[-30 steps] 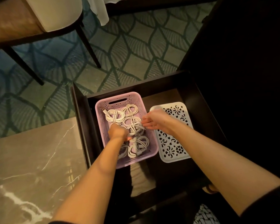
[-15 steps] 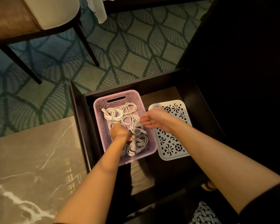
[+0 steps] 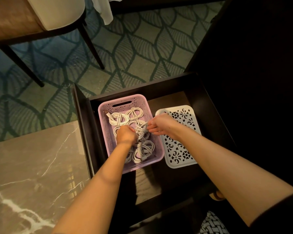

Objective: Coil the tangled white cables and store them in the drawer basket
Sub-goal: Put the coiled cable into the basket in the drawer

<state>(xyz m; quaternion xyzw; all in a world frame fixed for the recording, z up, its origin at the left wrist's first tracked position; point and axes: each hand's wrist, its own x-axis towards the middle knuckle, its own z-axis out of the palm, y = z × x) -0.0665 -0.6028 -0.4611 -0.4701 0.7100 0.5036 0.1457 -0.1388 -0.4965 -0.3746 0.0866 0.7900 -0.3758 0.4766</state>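
Inside the pink perforated plastic basket, the left hand hides its own fingertips among coiled white cables; its forearm covers part of one coil.

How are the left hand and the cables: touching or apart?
Touching. The head view shows the left hand curled onto the cables in the basket, with no gap.

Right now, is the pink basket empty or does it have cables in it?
Partly full: several coiled white cables lie inside the pink basket, covering most of its floor and sitting below its rim.
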